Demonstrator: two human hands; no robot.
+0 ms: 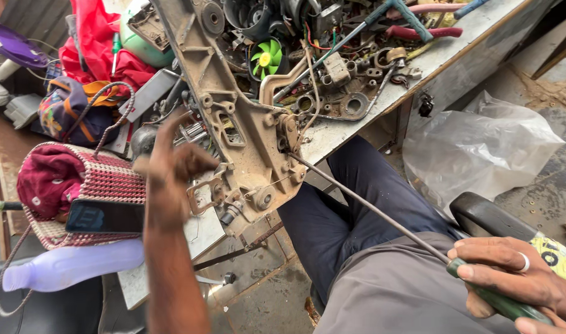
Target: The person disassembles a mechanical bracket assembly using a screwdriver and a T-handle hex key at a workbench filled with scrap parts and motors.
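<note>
Item: metal housing (246, 117), tan, grimy, long and flat, with cast openings and bosses. It is laid over the edge of the workbench (456, 55), the lower end overhanging the lap.

Tool: long screwdriver (382, 219) with a thin steel shaft and green handle. The tip is set against the right edge of the housing near a small bracket; the shaft runs down and right across the dark trousers (338, 216).

Right hand (511, 278): closed around the green handle, fingers wrapped over it, a ring worn on one finger.

Left hand (171, 164): blurred, raised just beside the left edge of the housing by a rectangular loop bracket (202, 195). Fingers appear partly curled; whether anything is held or touched cannot be told.

Surroundings, on the bench behind the housing: a green fan wheel (266, 59), loose metal parts and wires, red-handled pliers (419, 31).

To the left: a red and white woven basket (110, 179) holding maroon cloth, a dark phone (103, 216) lying against it, a pale purple plastic bottle (66, 266) below, red cloth (94, 37) further back.

To the right, on the ground: a crumpled clear plastic bag (480, 148).
</note>
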